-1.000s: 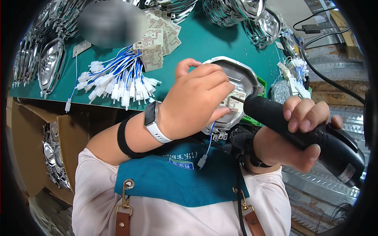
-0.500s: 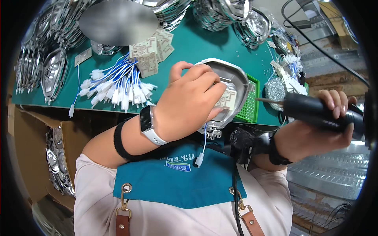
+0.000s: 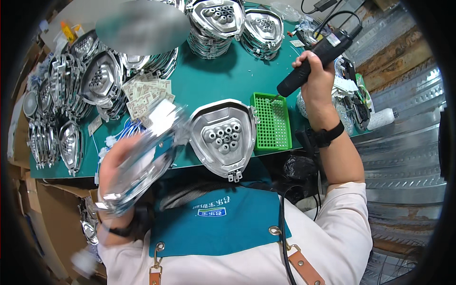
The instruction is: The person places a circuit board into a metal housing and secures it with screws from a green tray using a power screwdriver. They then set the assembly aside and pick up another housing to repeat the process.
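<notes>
My left hand (image 3: 113, 161), smeared by motion, grips a shiny metal lamp housing (image 3: 152, 156) tilted on its edge over the table's left front. My right hand (image 3: 317, 88) is closed around a black electric screwdriver (image 3: 308, 69), whose bit points down into a green perforated tray (image 3: 273, 146). Between the hands, another lamp housing (image 3: 202, 142) lies face up at the table's front edge, a cluster of round metal cups in its middle. Beside my left hand, blue and white wires with white connectors (image 3: 128, 130) are partly hidden.
Stacks of lamp housings stand at the back (image 3: 216, 23) and on the left (image 3: 99, 78). Printed circuit boards (image 3: 145, 95) lie in a pile near the left stack. Wires and small bundles crowd the table's right edge. An open cardboard box (image 3: 61, 209) is below left.
My left hand has swung left, lifting a housing off the front edge; a different housing with cups now shows there. My right hand has brought the screwdriver from the right to the green tray.
</notes>
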Demonstrator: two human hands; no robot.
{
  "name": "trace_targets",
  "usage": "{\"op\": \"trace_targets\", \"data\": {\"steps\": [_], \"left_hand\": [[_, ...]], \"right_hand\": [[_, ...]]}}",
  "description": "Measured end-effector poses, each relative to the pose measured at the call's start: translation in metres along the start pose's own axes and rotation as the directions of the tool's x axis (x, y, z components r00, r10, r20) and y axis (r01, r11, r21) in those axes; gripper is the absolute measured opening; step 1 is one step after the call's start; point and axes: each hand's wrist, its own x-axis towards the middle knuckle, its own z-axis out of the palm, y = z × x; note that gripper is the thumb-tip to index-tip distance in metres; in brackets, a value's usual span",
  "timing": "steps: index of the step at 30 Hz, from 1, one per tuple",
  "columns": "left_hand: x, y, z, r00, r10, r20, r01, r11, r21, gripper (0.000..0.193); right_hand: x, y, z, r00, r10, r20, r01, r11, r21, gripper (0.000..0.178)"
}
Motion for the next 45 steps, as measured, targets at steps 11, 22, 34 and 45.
{"op": "trace_targets", "data": {"steps": [11, 22, 34, 45], "left_hand": [[-0.211, -0.003, -0.373, 0.798, -0.108, -0.593, 0.259, 0.95, 0.175, 0.036], [-0.323, -0.031, -0.436, 0.409, 0.012, -0.913, 0.855, 0.344, 0.388, 0.047], [-0.013, 0.078, -0.013, 0.775, 0.144, 0.616, -0.495, -0.468, 0.732, 0.03], [0.107, 0.034, -0.008, 0.526, -0.301, 0.795, -0.775, -0.554, 0.303, 0.015]], "right_hand": [[-0.002, 0.009, 0.005, 0.98, -0.033, 0.194, 0.033, 0.999, 0.002, 0.03], [-0.037, -0.003, 0.02, 0.983, -0.141, 0.116, 0.183, 0.783, -0.594, 0.034], [-0.071, -0.097, 0.011, 0.967, -0.251, -0.038, 0.253, 0.94, 0.228, 0.04], [-0.103, -0.102, 0.004, 0.965, -0.26, -0.041, 0.255, 0.891, 0.375, 0.058]]}}
